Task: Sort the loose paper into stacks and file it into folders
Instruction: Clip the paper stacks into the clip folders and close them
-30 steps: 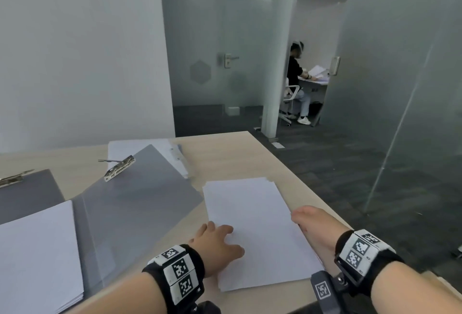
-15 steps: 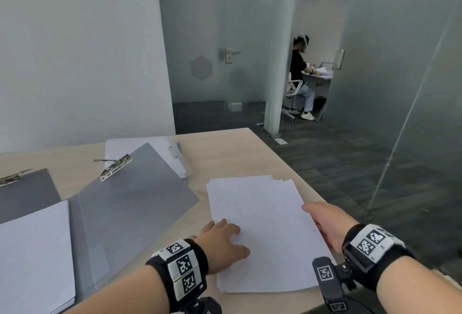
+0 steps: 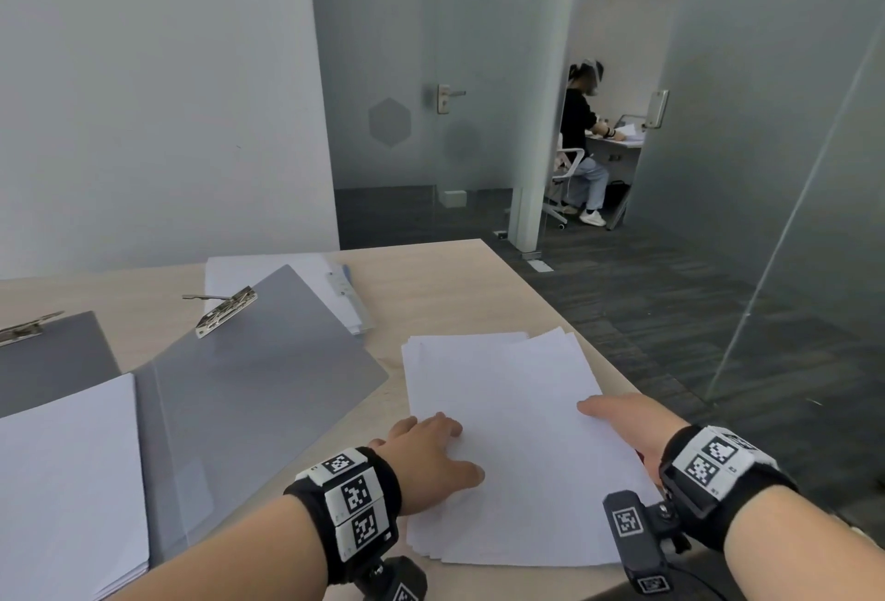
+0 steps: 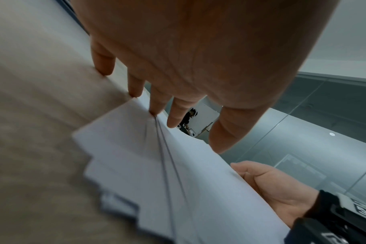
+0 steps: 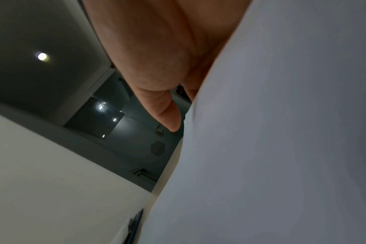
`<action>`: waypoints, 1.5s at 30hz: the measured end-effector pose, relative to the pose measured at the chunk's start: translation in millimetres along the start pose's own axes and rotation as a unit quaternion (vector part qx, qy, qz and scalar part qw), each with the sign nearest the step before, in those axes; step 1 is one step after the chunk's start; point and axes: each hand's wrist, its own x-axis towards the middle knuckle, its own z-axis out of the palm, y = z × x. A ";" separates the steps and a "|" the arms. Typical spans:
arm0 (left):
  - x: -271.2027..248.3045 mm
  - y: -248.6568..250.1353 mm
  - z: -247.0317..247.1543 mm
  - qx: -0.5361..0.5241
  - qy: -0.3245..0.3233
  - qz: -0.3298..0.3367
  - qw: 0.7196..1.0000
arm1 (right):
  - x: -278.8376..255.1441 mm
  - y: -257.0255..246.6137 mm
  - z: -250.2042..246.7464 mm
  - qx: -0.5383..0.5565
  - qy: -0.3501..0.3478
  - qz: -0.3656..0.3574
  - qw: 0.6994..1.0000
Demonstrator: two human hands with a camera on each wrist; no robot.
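your left hand (image 3: 431,457) lies near the bottom middle of the head view, on the left edge of a loose stack of white paper sheets (image 3: 517,447). in the left wrist view your fingers (image 4: 157,102) are mostly straight, and their tips touch the table and the paper edge where the sheets fan apart. they press but do not wrap around anything. your right hand (image 3: 632,423) is at the lower right of the head view, on the right edge of the same stack. its thumb lies on top of the top sheet, and the left wrist view shows its fingers curled under the paper, so it holds the sheets in a pinch. that side of the paper is lifted off the light wooden table (image 3: 455,284).

the stack sits at the bottom middle of the head view, with its far corners spread out and not lined up. just to its left lies an open grey folder with a metal clip (image 3: 249,390). white paper (image 3: 62,481) lies on the folder's left half, at the lower left. more white sheets (image 3: 287,275) stick out behind the folder. another grey clip folder (image 3: 52,351) is at the left edge. in the upper right, a person sits at a desk (image 3: 582,140) behind glass walls.
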 end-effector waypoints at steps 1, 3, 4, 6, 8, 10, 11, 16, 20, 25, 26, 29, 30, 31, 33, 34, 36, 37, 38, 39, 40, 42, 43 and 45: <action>0.4 -0.5 -0.1 -0.003 -0.007 -0.006 1.000 | -0.7 -0.2 0.0 -0.019 0.005 -0.003 1.000; 1.7 -2.2 0.7 -0.004 -0.002 -0.003 1.000 | -2.1 -1.3 -0.4 -0.051 0.016 -0.012 0.998; 2.3 -2.4 1.0 -0.002 0.004 -0.001 1.000 | -2.8 -1.8 -0.1 -0.067 0.023 -0.019 0.997; 1.3 -1.3 -0.2 0.006 0.018 0.005 1.000 | 3.7 0.2 -1.6 -0.098 0.031 -0.037 0.994; 1.6 0.3 -0.6 0.006 0.016 0.001 1.000 | 14.1 4.8 -3.7 -0.114 0.021 -0.046 0.992; 3.2 -0.3 -1.5 -0.006 0.004 -0.014 1.000 | 15.2 5.8 -2.5 -0.109 0.020 -0.048 0.993; 4.4 -1.2 -1.8 -0.010 0.000 -0.020 1.000 | 8.8 3.1 -0.3 -0.100 0.021 -0.047 0.994; 6.6 -7.1 -5.3 -0.017 -0.002 -0.028 0.999 | 0.2 1.2 -4.3 -0.017 0.005 -0.012 1.000; 4.8 -7.8 -5.9 -0.016 -0.008 -0.015 1.000 | -0.8 -0.6 -0.7 -0.047 -0.020 -0.014 0.999; 3.9 -6.4 -3.7 0.002 0.008 -0.001 1.000 | 5.5 3.5 3.0 -0.084 0.027 -0.061 0.994; 5.0 -6.2 -3.1 0.003 0.005 -0.001 1.000 | 6.8 4.4 1.8 -0.077 0.037 -0.064 0.994; 7.0 -4.9 -2.5 -0.019 -0.003 -0.022 1.000 | 7.4 3.8 -1.0 -0.063 0.043 -0.070 0.995; 7.5 -4.8 -2.1 -0.024 -0.004 -0.026 0.999 | 6.6 3.1 -1.5 -0.057 0.041 -0.071 0.995; 7.8 -4.2 -1.7 -0.023 -0.005 -0.023 0.999 | 5.7 2.1 -1.7 -0.045 0.037 -0.070 0.996; 7.1 -3.0 -1.5 -0.016 -0.008 -0.014 1.000 | 3.6 1.2 -2.6 -0.016 0.026 -0.065 0.997; 6.2 -2.2 -1.9 -0.014 -0.008 -0.011 1.000 | 3.4 1.5 -3.2 0.005 0.020 -0.056 0.998; 5.2 -1.9 -2.4 -0.011 -0.016 -0.012 1.000 | 2.5 2.7 -3.4 0.047 0.000 -0.026 0.999; 4.4 -2.0 -2.8 -0.009 -0.021 -0.012 1.000 | 2.1 3.7 -2.8 0.055 -0.009 -0.015 0.998; 4.6 -2.9 -2.6 -0.008 -0.024 -0.013 1.000 | 3.4 4.8 -2.2 0.059 -0.019 -0.008 0.998; 4.9 -3.9 -2.4 -0.006 -0.025 -0.012 1.000 | 3.7 5.4 -1.0 0.052 -0.023 -0.009 0.998; 6.4 -5.7 -1.5 -0.006 -0.024 -0.013 1.000 | 3.3 5.6 0.1 0.040 -0.023 -0.016 0.999; 5.5 -6.7 -1.9 -0.013 -0.021 -0.019 1.000 | 4.8 6.9 1.3 0.009 -0.010 -0.032 0.999; 3.8 -6.2 -3.0 -0.018 -0.016 -0.018 1.000 | 5.9 7.9 0.5 -0.004 -0.005 -0.043 0.999; 0.7 -5.3 -4.9 -0.048 -0.002 -0.006 0.999 | 8.0 9.6 -2.9 -0.010 0.005 -0.068 0.998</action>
